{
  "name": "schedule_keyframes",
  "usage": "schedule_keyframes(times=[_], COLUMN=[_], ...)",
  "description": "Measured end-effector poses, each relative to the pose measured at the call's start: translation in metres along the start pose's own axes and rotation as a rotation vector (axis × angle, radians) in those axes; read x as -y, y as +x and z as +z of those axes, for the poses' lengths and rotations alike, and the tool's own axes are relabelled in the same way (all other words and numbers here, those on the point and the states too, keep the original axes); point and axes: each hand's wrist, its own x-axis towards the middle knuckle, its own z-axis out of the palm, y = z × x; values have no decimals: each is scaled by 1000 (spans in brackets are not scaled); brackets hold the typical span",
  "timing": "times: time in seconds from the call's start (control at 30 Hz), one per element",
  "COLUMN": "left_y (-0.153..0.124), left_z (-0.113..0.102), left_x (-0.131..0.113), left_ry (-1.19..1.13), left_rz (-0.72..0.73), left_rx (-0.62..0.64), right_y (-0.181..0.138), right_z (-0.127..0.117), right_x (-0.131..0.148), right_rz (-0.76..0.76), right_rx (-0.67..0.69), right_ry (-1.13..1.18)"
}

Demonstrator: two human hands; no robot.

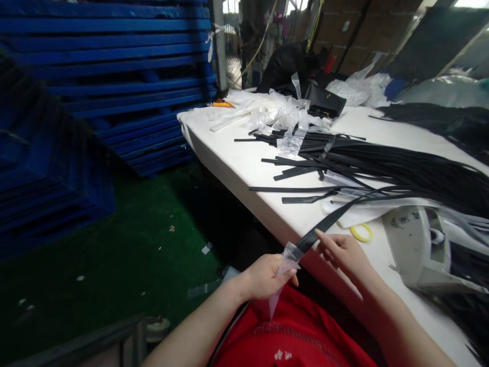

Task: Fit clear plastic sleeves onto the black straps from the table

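Black flat strap (330,219) is stretching off the white table (233,160), its near end meeting clear plastic film (292,252) that the left hand (269,276) is gripping. Fingers curled, the right hand (342,253) is touching the strap; whether it is pinching, one cannot tell.

Just off the near edge of the tabletop (217,153), the left hand (263,278) and clear plastic film (288,265) hide the near end of a black strip (332,219). The left forearm (194,326), right forearm (401,316) and red garment (305,326) before the tabletop are cut off at the bottom. On the tabletop, the bundle of black strips (401,158) runs out past the right edge, and handwriting (405,219) on the white plastic container (401,250) is too small to read. Behind the tabletop, cardboard boxes (344,41) blur. Left of it, blue pallets (114,28) leave the frame; floor scraps (207,248) are too small to identify.
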Motion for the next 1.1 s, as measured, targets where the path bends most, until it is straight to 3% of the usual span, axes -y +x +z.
schedule_keyframes(times=[0.17,0.27,0.37,0.5,0.63,0.8,0.9,1.0,1.1], left_y=[4,4,1,-2,-2,0,3,4,4], left_z=[3,4,5,5,6,7,6,4,2], left_x=[12,14,12,12,16,21,15,5,-1], left_ry=[21,22,29,2,-31,-29,-45,-42,-61], left_rz=[44,36,-17,-107,-83,-47,-66,-50,-22], left_rx=[-9,-14,-30,-88,-98,-79,-69,-68,-57], right_y=[47,94,136,169,175,156,134,101,63], right_z=[-13,3,26,45,40,14,2,-2,-3], right_x=[32,46,52,52,54,60,58,51,44], right_rz=[-222,-263,-249,-208,-183,-150,-131,-130,-179], right_rx=[-169,-197,-128,-73,-113,-253,-221,-157,-246], right_ry=[-301,-548,-811,-890,-882,-740,-594,-107,482])
